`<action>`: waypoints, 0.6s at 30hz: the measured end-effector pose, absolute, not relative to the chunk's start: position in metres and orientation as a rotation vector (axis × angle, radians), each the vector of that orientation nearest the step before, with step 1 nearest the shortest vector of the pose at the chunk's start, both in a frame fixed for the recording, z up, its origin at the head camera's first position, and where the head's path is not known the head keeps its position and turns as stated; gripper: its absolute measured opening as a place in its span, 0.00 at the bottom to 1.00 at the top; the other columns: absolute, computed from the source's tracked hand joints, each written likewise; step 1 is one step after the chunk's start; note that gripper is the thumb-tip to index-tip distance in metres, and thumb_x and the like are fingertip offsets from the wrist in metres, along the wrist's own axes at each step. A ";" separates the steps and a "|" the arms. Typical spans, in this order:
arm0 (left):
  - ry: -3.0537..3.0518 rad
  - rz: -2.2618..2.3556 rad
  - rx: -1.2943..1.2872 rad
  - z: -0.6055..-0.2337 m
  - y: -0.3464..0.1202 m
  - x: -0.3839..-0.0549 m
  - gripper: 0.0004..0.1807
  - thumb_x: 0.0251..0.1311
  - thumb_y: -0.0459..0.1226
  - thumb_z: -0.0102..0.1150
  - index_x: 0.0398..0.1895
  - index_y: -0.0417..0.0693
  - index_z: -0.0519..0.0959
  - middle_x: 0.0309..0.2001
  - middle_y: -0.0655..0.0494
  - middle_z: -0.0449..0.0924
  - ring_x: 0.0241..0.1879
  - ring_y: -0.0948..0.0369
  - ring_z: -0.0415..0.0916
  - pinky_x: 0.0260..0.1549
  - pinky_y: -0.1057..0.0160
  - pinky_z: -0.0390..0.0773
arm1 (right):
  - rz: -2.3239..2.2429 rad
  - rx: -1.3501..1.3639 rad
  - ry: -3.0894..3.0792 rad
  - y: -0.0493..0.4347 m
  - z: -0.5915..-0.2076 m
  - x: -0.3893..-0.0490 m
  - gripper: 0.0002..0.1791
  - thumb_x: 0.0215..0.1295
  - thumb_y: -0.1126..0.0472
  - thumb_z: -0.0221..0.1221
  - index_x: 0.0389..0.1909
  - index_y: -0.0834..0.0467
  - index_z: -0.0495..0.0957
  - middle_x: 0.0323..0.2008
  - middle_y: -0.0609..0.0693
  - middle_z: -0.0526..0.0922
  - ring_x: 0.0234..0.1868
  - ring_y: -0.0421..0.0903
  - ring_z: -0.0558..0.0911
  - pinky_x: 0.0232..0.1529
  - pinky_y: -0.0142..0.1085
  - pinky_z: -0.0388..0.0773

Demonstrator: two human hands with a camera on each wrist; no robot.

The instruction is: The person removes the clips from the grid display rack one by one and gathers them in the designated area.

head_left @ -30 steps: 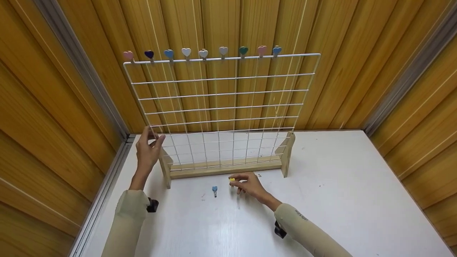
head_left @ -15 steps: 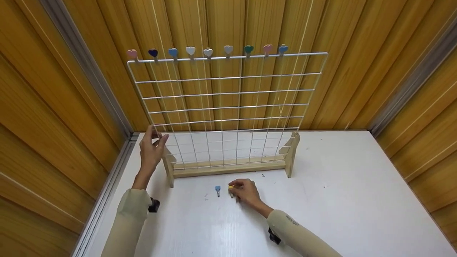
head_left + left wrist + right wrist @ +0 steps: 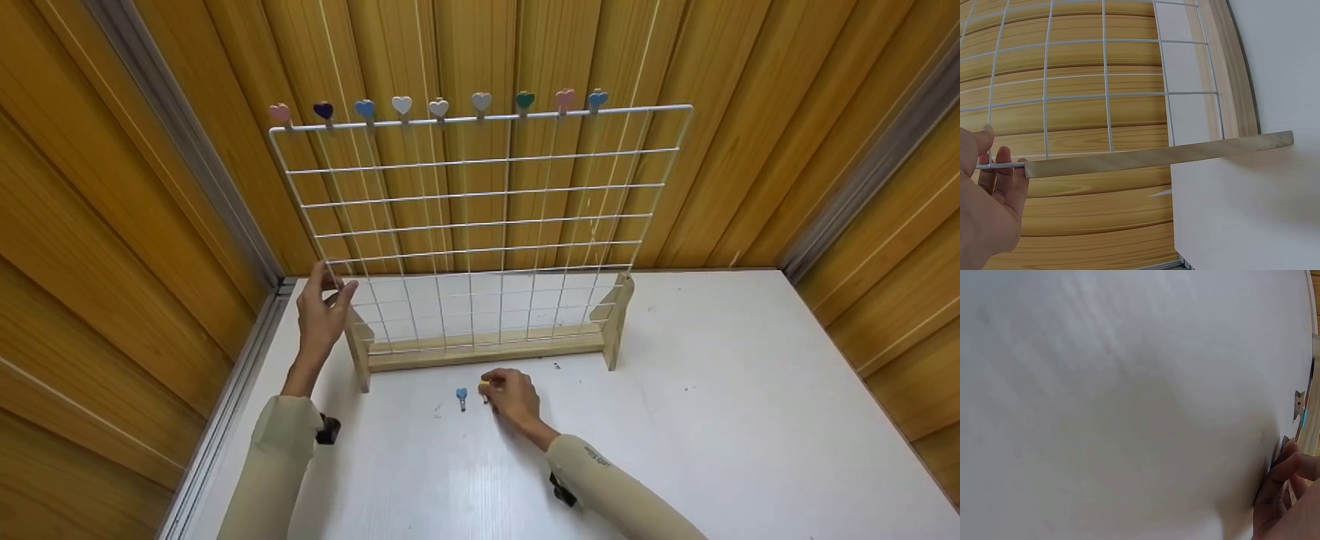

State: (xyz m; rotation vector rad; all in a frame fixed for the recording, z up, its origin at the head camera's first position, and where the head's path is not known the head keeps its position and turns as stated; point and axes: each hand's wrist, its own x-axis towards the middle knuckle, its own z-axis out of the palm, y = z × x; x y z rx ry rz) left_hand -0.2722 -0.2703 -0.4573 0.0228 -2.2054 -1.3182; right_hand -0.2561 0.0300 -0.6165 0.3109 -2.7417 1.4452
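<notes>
We judge the step in hand to be handling the yellow clip (image 3: 484, 384), pinched between thumb and finger of the right grip (image 3: 516, 394) at or just above the bench (image 3: 720, 435), near a blue clip (image 3: 462, 398); the next move calls for keeping that pinch firm while the left grip (image 3: 321, 315), curled round the wire grid (image 3: 507, 160)'s side, steadies it. We see its yellow top partly covered, a slim lower end showing beneath.

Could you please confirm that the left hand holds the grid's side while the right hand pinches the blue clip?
Not quite: the head view shows the right hand pinching the yellow clip; the blue clip lies beside it on the table. The left hand does hold the grid's side.
</notes>
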 end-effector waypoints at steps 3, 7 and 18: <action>-2.199 -1.318 0.029 -0.458 -0.268 -0.273 0.20 0.68 0.32 0.64 0.60 0.39 0.72 0.43 0.39 0.77 0.51 0.47 0.80 0.56 0.45 0.82 | 1.430 0.323 -2.748 0.032 -0.616 -0.257 0.09 0.64 0.62 0.67 0.44 0.60 0.87 0.34 0.51 0.88 0.32 0.39 0.82 0.35 0.34 0.78; -2.200 -1.308 0.037 -0.459 -0.266 -0.273 0.18 0.67 0.31 0.64 0.57 0.38 0.72 0.42 0.40 0.77 0.51 0.46 0.80 0.56 0.45 0.83 | 1.501 0.358 -2.747 0.037 -0.615 -0.258 0.11 0.65 0.63 0.66 0.46 0.63 0.86 0.35 0.53 0.88 0.28 0.39 0.82 0.30 0.30 0.77; -2.198 -1.326 0.027 -0.461 -0.270 -0.274 0.19 0.69 0.31 0.62 0.59 0.37 0.72 0.44 0.39 0.76 0.52 0.46 0.80 0.58 0.45 0.81 | 1.724 0.461 -2.774 0.053 -0.603 -0.257 0.15 0.68 0.64 0.63 0.51 0.70 0.82 0.37 0.62 0.88 0.22 0.53 0.84 0.17 0.27 0.71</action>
